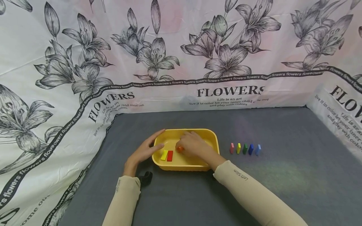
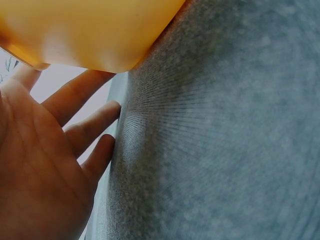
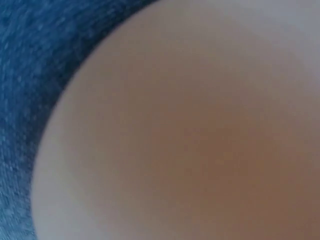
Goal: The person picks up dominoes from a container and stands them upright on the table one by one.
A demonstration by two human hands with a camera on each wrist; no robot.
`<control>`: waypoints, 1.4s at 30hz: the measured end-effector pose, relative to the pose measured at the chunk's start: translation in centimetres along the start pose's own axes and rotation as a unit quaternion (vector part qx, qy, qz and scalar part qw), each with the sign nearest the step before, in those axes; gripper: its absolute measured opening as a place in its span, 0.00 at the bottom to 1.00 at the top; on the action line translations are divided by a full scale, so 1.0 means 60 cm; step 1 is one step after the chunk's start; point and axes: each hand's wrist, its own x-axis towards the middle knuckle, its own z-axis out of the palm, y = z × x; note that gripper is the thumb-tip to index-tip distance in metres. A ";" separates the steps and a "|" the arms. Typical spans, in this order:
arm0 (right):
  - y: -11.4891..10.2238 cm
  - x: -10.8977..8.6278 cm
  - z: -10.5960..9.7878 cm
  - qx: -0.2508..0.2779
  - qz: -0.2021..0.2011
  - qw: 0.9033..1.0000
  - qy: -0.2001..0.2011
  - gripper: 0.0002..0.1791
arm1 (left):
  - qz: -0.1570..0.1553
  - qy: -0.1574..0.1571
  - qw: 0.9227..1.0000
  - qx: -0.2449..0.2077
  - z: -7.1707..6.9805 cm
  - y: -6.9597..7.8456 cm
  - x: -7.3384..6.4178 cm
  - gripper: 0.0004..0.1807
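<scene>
A yellow plastic tray (image 1: 185, 168) stands on the grey table. At its left end is my left hand (image 1: 144, 151), the thumb reaching over the rim and the straight fingers along the outside. The left wrist view shows this hand (image 2: 45, 155) palm-on, fingers spread against the tray's outer wall (image 2: 95, 37). My right hand (image 1: 195, 146) is down inside the tray with bent fingers, holding a small orange piece (image 1: 180, 149) at the thumb side; its fingertips are mostly hidden. Left of it, a yellow block (image 1: 164, 155) and a red block (image 1: 170, 156) lie side by side on the tray floor.
Right of the tray stands a row of small upright blocks: pink-red (image 1: 232, 148), yellow (image 1: 238, 148), green (image 1: 245, 148), dark blue (image 1: 251, 149) and light blue (image 1: 258, 149). A flower-printed cloth (image 1: 169, 97) borders the table at the back and sides.
</scene>
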 end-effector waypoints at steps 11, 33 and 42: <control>-0.010 -0.008 -0.004 -0.029 0.005 0.999 -0.030 0.10 | 0.015 -0.006 1.000 -0.005 -0.002 0.031 -0.015 0.36; 0.051 -0.055 -0.017 0.167 0.000 0.983 0.081 0.15 | 0.007 -0.010 1.000 0.009 -0.002 0.029 -0.011 0.36; 0.073 -0.108 -0.054 0.241 0.015 0.960 0.142 0.17 | 0.008 -0.003 1.000 0.011 0.001 0.000 0.001 0.37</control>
